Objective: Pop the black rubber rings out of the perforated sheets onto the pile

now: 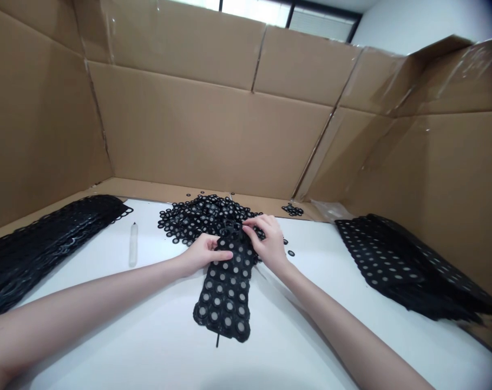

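A black rubber sheet [225,287] with rows of round holes hangs over the white tabletop, its near end low and a thin black stub at its bottom edge. My left hand [205,253] grips the sheet's left side, thumb lying across its front. At the far right edge of the sheet, my right hand [266,235] is pinched with thumb and forefinger together. Whether a small ring is between those fingertips is too small to tell. Just behind both hands lies a heap of loose black rings [201,214].
A stack of black perforated sheets [51,238] lies at the left, more holed sheets [400,265] at the right. A clear pen-like tool [133,246] stands out on the white tabletop [156,330]. A small ring cluster [293,210] lies near the cardboard wall [205,130].
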A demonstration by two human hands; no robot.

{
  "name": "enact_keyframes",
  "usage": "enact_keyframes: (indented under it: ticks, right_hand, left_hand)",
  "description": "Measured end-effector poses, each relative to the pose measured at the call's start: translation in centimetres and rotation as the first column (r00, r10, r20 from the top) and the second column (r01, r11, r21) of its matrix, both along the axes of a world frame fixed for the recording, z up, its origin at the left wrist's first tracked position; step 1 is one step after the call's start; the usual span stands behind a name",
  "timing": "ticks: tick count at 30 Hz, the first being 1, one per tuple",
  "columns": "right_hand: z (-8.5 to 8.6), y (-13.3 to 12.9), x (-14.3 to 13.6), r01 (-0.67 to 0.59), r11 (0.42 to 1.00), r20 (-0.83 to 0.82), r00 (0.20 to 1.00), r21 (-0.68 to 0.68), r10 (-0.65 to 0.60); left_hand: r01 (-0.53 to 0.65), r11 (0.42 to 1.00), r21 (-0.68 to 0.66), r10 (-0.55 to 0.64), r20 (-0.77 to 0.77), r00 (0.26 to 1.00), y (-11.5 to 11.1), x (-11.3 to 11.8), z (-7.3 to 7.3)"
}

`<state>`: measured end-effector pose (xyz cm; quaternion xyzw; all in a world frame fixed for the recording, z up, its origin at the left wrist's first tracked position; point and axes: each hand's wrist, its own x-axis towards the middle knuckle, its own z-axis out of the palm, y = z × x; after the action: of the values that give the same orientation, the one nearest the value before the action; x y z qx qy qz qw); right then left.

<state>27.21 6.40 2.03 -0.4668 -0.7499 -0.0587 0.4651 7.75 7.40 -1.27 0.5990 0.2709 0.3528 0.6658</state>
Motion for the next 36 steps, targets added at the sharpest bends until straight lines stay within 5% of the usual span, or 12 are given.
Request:
enact_keyframes:
  ticks: [4,10,25,36]
  right_hand:
    - [0.6,-1.2,-0.8,-0.1,0.993,0.166,0.982,0.062,0.088]
    - [0.4,-1.3,-1.2,-0.212,0.973,0.414,0.881,-0.088,0.229]
    - [-0.1,-1.4,-1.6,-0.22,0.958,0.474,0.834,-0.184,0.283]
    - [-1.3,-1.1,-2.1,-0.19,0.959,0.325,0.912,-0.209,0.251]
  left_hand:
    - [-0.024,0.998,0.061,0.027,-0.049,0.998,0.0,0.1,0.0]
    - [-0.035,0.973,0.228,0.071,-0.151,0.986,0.2,0.0,0.0]
    - [0.028,0.896,0.444,0.127,-0.315,0.94,-0.2,0.1,0.1]
    - [0.033,0.845,0.534,0.192,-0.362,0.912,0.0,0.1,-0.1]
